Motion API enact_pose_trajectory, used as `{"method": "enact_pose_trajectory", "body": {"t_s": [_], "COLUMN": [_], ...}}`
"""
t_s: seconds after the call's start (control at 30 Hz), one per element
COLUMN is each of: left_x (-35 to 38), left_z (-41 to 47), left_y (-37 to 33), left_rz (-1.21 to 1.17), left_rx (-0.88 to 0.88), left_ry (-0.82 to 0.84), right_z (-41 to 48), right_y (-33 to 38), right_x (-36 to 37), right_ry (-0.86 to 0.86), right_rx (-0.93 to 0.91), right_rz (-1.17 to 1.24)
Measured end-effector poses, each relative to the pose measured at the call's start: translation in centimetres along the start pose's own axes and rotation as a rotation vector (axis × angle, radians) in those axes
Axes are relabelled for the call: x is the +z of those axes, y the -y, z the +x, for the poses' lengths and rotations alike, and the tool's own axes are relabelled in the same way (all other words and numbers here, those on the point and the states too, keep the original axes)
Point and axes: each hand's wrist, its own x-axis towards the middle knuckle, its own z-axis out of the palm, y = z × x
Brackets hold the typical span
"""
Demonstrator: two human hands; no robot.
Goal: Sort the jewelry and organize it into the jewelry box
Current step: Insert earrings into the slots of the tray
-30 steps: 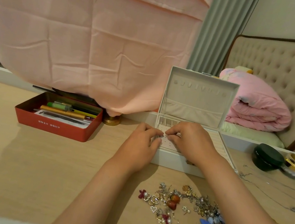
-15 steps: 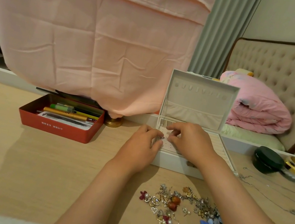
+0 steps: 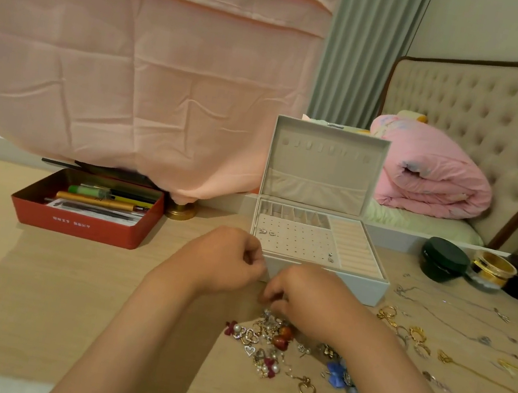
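L hand [image 3: 222, 264] curled, R hand [image 3: 305, 298] fingertips in earring pile [image 3: 274, 343], hands close together, just before open jewelry box [image 3: 365, 289]. Can't tell if either holds anything. Risk: tangled hooks drag neighbours, pairs get mismatched, stud rolls off bench [image 3: 31, 278].

The right hand [image 3: 312, 298] hides its own fingers' tips and part of the jewelry pile [image 3: 264, 341]; any piece pinched is unseen. Studs [image 3: 266, 232] in the jewelry box [image 3: 361, 290] are too small to identify.
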Motion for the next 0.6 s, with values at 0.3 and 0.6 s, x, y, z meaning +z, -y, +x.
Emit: {"method": "enact_pose_trajectory", "body": {"t_s": [0.3,0.6], "left_x": [1.1,1.9], "left_z": [-0.1,0.0], "left_y": [0.1,0.1], "left_rz": [0.000,0.061], "left_rx": [-0.102,-0.065], "left_ry": [0.321,0.307], "right_z": [0.6,0.0], "right_y": [-0.3,-0.9], "right_x": [0.9,1.0], "right_ry": [0.042,0.000], "right_rx": [0.024,0.009], "right_rz": [0.071,0.048]}}
